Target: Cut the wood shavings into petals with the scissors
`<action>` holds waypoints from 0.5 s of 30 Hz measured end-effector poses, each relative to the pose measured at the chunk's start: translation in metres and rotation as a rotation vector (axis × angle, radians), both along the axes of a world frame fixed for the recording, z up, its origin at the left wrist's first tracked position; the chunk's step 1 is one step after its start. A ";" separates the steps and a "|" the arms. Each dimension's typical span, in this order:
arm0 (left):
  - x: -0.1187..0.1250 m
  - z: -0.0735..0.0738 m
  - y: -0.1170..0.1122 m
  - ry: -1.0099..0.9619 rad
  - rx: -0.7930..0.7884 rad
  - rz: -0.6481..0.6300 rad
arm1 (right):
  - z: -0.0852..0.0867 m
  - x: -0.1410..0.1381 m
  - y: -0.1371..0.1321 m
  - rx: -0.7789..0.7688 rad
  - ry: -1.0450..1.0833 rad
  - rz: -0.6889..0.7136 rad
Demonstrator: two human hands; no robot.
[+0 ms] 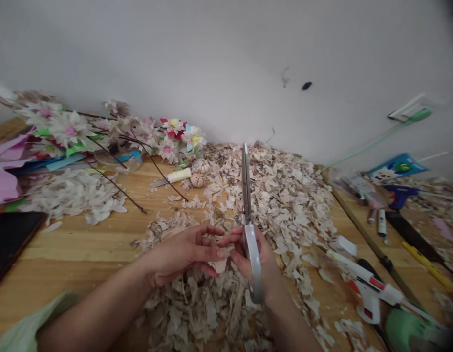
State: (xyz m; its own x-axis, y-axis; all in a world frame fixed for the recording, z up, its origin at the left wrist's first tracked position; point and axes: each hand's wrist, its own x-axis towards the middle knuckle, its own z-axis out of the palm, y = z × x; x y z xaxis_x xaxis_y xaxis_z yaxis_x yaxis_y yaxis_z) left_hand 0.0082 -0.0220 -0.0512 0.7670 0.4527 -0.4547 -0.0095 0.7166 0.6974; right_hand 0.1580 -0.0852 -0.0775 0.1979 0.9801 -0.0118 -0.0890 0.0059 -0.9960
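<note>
Fingers of left hand (182,254) pinching husk piece (219,265), right hand (253,256) gripping closed scissors (248,215), bare table (83,249) left

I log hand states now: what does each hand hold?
Left hand: fingers pinch a small pale papery husk piece.
Right hand: closed around grey-handled metal scissors.

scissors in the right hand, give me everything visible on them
The scissors have long plain metal blades, closed together and pointing up and away toward the wall, tip above the pile of pale husk scraps. The handle is light grey, plastic by the look, its loop hanging toward the camera. The right hand grips them at the handle; the left hand doesn't touch them, pinching a pale scrap beside them.
</note>
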 end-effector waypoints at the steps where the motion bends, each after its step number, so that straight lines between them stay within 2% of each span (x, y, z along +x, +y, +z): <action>1: 0.001 0.000 0.000 -0.012 -0.021 0.015 | -0.001 0.000 0.000 -0.001 -0.017 -0.011; 3: 0.002 -0.001 0.000 -0.020 -0.036 0.094 | -0.003 0.001 0.000 -0.003 -0.062 -0.053; 7: 0.007 -0.006 -0.002 0.000 0.018 0.436 | -0.003 0.001 0.001 0.014 -0.100 -0.190; 9: 0.011 -0.008 -0.005 0.012 0.067 0.558 | -0.001 -0.001 0.001 -0.026 -0.051 -0.195; 11: 0.015 -0.011 -0.009 0.018 0.101 0.602 | -0.001 -0.004 0.002 -0.097 0.015 -0.175; 15: 0.020 -0.013 -0.016 -0.025 0.087 0.587 | -0.007 -0.009 0.002 -0.178 0.070 -0.210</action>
